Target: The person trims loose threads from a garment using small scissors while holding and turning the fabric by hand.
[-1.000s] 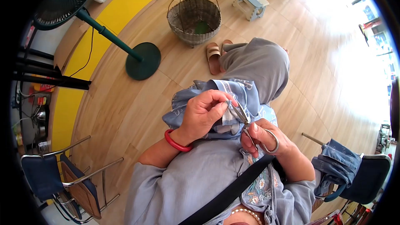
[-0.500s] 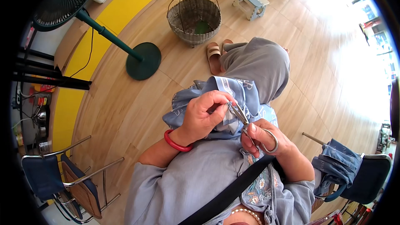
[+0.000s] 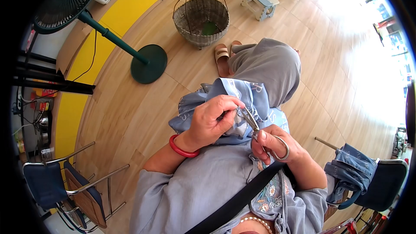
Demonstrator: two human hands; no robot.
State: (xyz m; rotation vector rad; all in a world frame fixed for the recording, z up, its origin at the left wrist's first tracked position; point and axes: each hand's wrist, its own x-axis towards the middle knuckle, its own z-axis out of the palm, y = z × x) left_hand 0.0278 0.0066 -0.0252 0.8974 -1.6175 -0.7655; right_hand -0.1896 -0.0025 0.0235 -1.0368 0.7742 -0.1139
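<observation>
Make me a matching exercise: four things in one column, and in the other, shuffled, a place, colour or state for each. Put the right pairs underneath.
Things
1. Scissors
2. Bangle
3. Woven basket
4. Pedestal fan

Descriptions
A. Red, just behind the left hand
B. Dark green, round base
C. Held in the right hand
D. Upright, something green at its bottom

Pairs: 1-C, 2-A, 3-D, 4-B

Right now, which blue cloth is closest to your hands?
The lap cloth, by the left hand and right hand. The other cloth is over the chair on the right.
</observation>
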